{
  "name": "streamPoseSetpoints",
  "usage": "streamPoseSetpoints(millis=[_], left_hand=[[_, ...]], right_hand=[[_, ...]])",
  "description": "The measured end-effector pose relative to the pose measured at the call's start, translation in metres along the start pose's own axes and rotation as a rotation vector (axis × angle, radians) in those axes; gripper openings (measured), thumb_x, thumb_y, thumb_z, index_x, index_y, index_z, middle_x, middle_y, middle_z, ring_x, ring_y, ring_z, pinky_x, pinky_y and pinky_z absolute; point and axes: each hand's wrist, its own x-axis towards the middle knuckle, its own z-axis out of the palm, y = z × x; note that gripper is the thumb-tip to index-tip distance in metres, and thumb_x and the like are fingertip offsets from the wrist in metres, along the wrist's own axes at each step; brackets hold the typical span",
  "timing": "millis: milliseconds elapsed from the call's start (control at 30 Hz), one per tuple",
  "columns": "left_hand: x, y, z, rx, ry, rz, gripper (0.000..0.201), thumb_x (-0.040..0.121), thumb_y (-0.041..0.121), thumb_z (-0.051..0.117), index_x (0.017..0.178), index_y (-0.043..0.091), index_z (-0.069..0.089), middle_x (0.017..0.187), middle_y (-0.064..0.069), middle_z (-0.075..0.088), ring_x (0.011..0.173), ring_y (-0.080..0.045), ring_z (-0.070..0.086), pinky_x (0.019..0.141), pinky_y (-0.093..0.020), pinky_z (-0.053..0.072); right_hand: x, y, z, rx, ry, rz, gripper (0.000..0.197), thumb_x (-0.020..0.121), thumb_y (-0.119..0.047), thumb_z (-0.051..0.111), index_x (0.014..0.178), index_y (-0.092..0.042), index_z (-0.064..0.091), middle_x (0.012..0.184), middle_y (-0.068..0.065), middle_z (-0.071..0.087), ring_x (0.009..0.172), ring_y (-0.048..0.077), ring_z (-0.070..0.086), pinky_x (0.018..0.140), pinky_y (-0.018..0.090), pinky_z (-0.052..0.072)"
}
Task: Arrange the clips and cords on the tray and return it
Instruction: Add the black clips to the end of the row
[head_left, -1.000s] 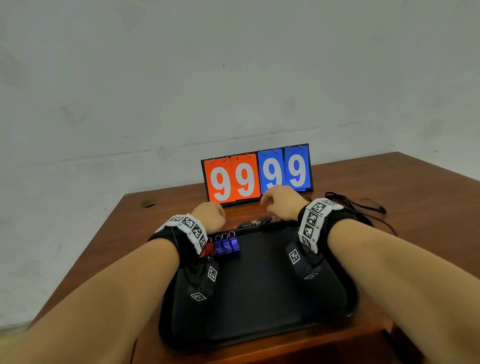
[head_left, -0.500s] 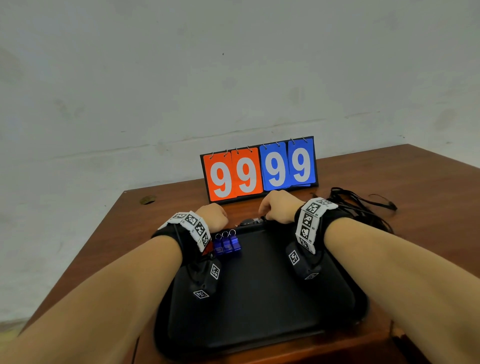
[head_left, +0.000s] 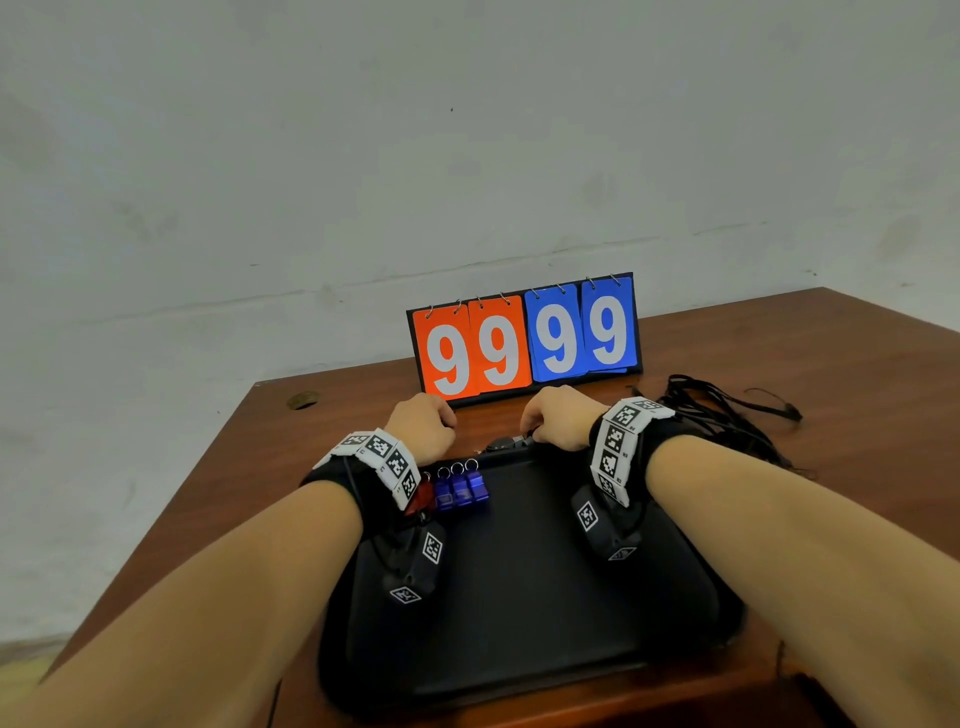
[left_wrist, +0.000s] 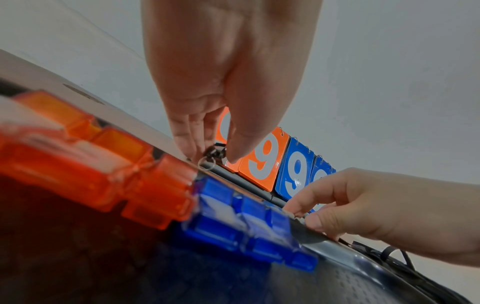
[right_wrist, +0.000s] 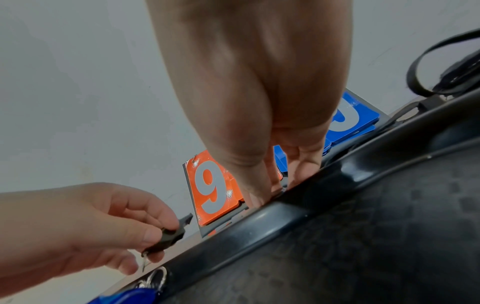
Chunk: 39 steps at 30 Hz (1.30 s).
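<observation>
- Black plastic, a small clip (right_wrist: 172, 236) with a metal ring, is pinched between the left hand's (head_left: 423, 426) thumb and curled fingers, just beyond the far rim of the tray.
- Right hand (head_left: 558, 418), fingers curled down, nips something small and dark at that same far rim; what exactly, I cannot tell.
- Moving outward: three translucent blue clips (head_left: 462, 491) sit in a row on the black textured plastic tray (head_left: 519, 597), orange-red translucent clips (left_wrist: 103, 160) right beside them on the left.
- Over on the right, the loose black cords (head_left: 727, 410) lie tangled on the brown wooden table (head_left: 857, 395), off the tray.
- Behind it all, the orange-and-blue flip scoreboard (head_left: 524, 338) reads 9999.
- By my reading, clip-gathering is under way; next, that black clip needs setting down in line with the others, and the cords need lifting across.
</observation>
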Motion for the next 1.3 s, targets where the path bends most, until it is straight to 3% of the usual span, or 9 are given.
streamPoseSetpoints(millis=[233,367,567,700,800,900,1000,1133,1300], left_hand=[[-0.011,0.005,-0.007,-0.107,0.146,0.005,0.011,0.084,0.017,0.074,0.087,0.016,0.064,0.084,0.004,0.064,0.083,-0.016,0.064,0.072,-0.026,0.049],[-0.023,0.01,-0.012,-0.138,0.13,0.002,0.02,0.085,0.016,0.074,0.098,0.017,0.06,0.093,0.004,0.061,0.087,-0.017,0.065,0.068,-0.022,0.046],[-0.047,0.026,-0.028,-0.167,0.077,0.023,0.047,0.087,0.012,0.066,0.132,0.019,0.056,0.108,-0.008,0.07,0.09,-0.019,0.069,0.082,-0.03,0.053],[-0.064,0.045,-0.038,-0.202,0.087,0.048,0.033,0.087,0.008,0.065,0.116,0.02,0.058,0.104,-0.004,0.065,0.082,-0.013,0.064,0.062,-0.018,0.044],[-0.076,0.056,-0.043,-0.246,0.086,0.054,0.024,0.085,0.009,0.065,0.103,0.02,0.055,0.101,-0.006,0.067,0.084,-0.018,0.068,0.067,-0.027,0.054],[-0.087,0.065,-0.045,-0.251,0.095,0.068,0.02,0.084,0.009,0.064,0.103,0.013,0.06,0.095,-0.009,0.07,0.083,-0.024,0.071,0.078,-0.04,0.06],[-0.094,0.072,-0.045,-0.178,0.114,0.083,0.021,0.084,0.016,0.068,0.104,0.009,0.063,0.096,-0.007,0.067,0.088,-0.022,0.066,0.078,-0.035,0.057],[-0.101,0.079,-0.048,-0.169,0.098,0.073,0.014,0.081,0.017,0.071,0.087,0.011,0.06,0.082,-0.003,0.061,0.073,-0.015,0.057,0.06,-0.024,0.045],[-0.102,0.079,-0.048,-0.332,-0.034,0.044,0.033,0.084,0.0,0.065,0.108,0.02,0.054,0.088,-0.016,0.069,0.064,-0.022,0.068,0.068,-0.038,0.063]], right_hand=[[-0.001,-0.001,-0.001,0.018,0.061,0.041,0.025,0.089,-0.009,0.065,0.113,-0.012,0.071,0.114,0.004,0.068,0.1,0.018,0.063,0.09,0.026,0.053],[-0.012,-0.002,-0.006,0.044,0.118,0.08,0.034,0.085,-0.008,0.07,0.119,-0.012,0.068,0.118,0.004,0.066,0.106,0.019,0.062,0.094,0.028,0.052],[-0.04,-0.016,-0.025,0.057,0.23,0.082,0.032,0.086,-0.02,0.072,0.116,-0.013,0.065,0.116,0.005,0.063,0.105,0.019,0.06,0.096,0.032,0.051],[-0.065,-0.023,-0.035,0.128,0.267,0.023,0.026,0.087,-0.026,0.07,0.11,-0.015,0.064,0.11,0.003,0.064,0.097,0.016,0.059,0.088,0.028,0.051],[-0.083,-0.028,-0.041,0.224,0.267,-0.007,0.03,0.089,-0.023,0.067,0.118,-0.015,0.062,0.109,0.003,0.063,0.089,0.015,0.061,0.082,0.026,0.052],[-0.096,-0.033,-0.046,0.424,0.202,0.016,0.027,0.092,-0.016,0.064,0.118,-0.017,0.058,0.098,0.009,0.069,0.083,0.024,0.072,0.079,0.035,0.061],[-0.107,-0.037,-0.051,0.564,0.165,0.027,0.024,0.093,-0.014,0.063,0.116,-0.015,0.058,0.1,0.015,0.069,0.082,0.026,0.075,0.079,0.041,0.061],[-0.118,-0.038,-0.054,0.515,0.154,-0.002,0.016,0.092,-0.014,0.064,0.107,-0.012,0.062,0.092,0.016,0.071,0.078,0.025,0.073,0.077,0.039,0.061],[-0.119,-0.039,-0.051,0.493,0.131,0.004,0.014,0.089,-0.008,0.067,0.103,-0.008,0.065,0.096,0.015,0.07,0.081,0.023,0.072,0.078,0.034,0.061]])
